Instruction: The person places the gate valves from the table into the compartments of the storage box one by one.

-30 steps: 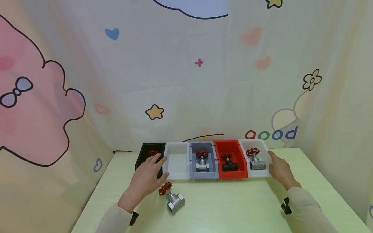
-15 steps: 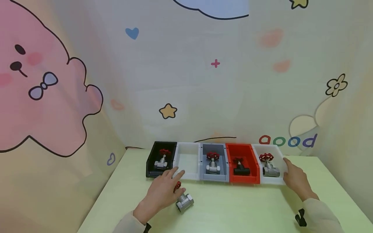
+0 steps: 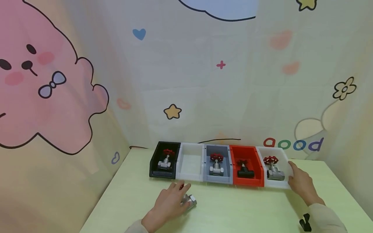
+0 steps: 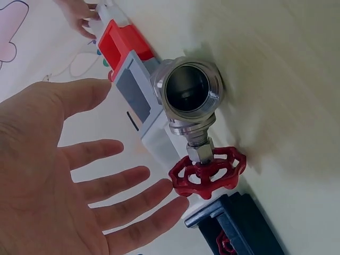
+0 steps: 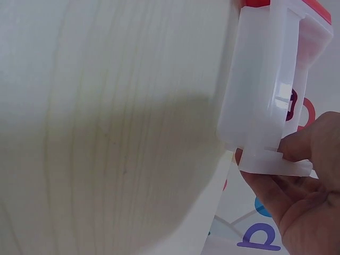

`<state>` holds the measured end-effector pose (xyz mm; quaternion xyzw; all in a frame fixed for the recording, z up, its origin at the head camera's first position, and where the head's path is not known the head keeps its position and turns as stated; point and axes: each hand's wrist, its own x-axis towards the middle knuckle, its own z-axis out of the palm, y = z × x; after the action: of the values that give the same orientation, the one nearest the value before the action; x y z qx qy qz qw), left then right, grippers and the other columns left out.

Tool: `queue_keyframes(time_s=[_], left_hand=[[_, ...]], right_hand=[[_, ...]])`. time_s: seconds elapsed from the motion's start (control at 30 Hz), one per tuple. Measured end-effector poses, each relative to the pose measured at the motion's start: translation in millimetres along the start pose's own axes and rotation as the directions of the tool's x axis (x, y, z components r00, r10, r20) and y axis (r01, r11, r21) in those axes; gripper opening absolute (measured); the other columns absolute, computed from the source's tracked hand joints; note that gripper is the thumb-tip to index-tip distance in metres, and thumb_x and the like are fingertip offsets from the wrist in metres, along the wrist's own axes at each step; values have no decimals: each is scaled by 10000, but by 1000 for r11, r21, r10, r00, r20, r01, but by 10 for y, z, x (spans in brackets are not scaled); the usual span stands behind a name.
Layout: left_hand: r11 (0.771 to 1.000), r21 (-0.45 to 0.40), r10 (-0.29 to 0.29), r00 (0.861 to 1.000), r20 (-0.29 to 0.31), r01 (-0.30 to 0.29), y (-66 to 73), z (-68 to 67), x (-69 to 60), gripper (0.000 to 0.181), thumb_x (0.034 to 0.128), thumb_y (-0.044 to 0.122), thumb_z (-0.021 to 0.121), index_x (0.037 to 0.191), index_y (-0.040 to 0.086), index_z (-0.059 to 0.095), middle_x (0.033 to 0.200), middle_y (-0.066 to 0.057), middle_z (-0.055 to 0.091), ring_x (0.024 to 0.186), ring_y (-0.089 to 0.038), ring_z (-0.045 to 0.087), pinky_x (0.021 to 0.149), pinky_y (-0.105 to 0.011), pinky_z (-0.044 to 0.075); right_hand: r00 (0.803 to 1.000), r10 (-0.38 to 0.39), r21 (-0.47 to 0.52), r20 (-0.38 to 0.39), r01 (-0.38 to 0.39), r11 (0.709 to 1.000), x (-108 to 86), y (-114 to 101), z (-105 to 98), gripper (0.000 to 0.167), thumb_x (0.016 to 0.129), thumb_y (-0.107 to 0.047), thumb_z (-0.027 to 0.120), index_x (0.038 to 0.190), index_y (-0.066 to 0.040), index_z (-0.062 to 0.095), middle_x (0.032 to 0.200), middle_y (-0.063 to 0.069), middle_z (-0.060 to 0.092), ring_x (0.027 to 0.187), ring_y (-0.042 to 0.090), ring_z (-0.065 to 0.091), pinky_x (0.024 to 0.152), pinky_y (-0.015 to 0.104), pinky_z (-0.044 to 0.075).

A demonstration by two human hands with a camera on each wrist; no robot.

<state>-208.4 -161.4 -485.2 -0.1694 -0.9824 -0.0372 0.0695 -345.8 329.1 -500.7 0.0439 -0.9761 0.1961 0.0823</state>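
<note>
With fingers spread, my left hand hovers over a silver gate valve with a red handwheel, lying on the table. In the left wrist view the valve's threaded opening faces the camera, and the fingertips are close to the red handwheel; whether they touch it I cannot tell. My right hand pinches the side wall of the right-end white bin, thumb over the rim and fingers outside. Inside that bin lies a silver valve with a red handwheel.
Joined in a row with that bin are a black bin and a grey bin, each holding a silver valve, a red bin with a black-bodied valve, and another white bin with nothing inside. A printed curtain hangs behind.
My left hand has moved from over the black bin toward me, down to the loose valve. The head view has turned slightly left. My right hand stays on the white bin.
</note>
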Motion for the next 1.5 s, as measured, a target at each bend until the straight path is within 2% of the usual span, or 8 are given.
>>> queue_keyframes(time_s=[0.13,0.2,0.4,0.53,0.73,0.97,1.27,1.5], left_hand=[[1000,2,3,999,-49,-3,4,41,-20,534,869,508,657,1328,243,592,1277,-10,595,1052,-224,612,550,-350,454],[1000,-14,0,999,-49,-1,4,52,-34,519,869,496,658,1315,235,607,1274,-15,600,1047,-227,624,554,-364,454],[998,-58,-33,999,43,36,0,104,-108,524,866,475,668,1329,239,603,1304,-33,600,1047,-242,651,613,-430,497],[997,-75,-15,998,62,20,16,168,-127,537,857,488,676,1326,238,603,1284,-43,613,981,-250,670,619,-438,505],[998,-57,18,999,35,-16,53,219,-78,545,843,489,695,1317,236,605,1242,-47,634,965,-237,670,626,-420,499],[998,-5,63,998,20,-63,65,287,-9,552,809,478,734,1286,219,633,1114,-35,658,842,-168,645,580,-349,484],[999,-29,40,996,85,-37,95,326,72,563,815,451,748,1298,192,618,1108,-44,658,836,-135,616,600,-334,487],[998,-30,59,997,41,-58,100,357,93,457,806,392,774,1161,134,647,975,-23,642,783,-112,593,555,-301,459]], right_hand=[[1000,-9,7,-10,9,1000,8,6,23,622,878,15,546,1438,120,296,1274,454,471,1087,616,516,838,694,444],[1000,-5,7,-11,5,1000,17,-12,40,618,879,18,537,1440,119,297,1276,453,472,1087,615,518,834,690,446],[999,23,25,42,-24,999,80,-131,121,639,903,3,538,1474,90,265,1320,435,454,1131,598,509,874,677,449],[998,38,16,54,-39,999,75,-137,150,638,906,7,544,1473,95,263,1323,434,453,1134,596,511,885,678,445],[999,29,5,29,-29,1000,51,-99,126,632,902,5,547,1464,101,274,1309,435,464,1112,595,523,876,676,449],[999,40,1,23,-40,999,35,-92,65,630,899,7,540,1463,101,277,1307,437,464,1121,596,518,880,673,448],[998,50,3,25,-51,999,21,-29,40,631,902,5,549,1465,89,275,1310,432,464,1124,595,516,882,681,445],[999,43,3,7,-43,999,0,23,32,627,899,4,549,1461,89,284,1301,434,472,1116,597,521,876,682,446]])
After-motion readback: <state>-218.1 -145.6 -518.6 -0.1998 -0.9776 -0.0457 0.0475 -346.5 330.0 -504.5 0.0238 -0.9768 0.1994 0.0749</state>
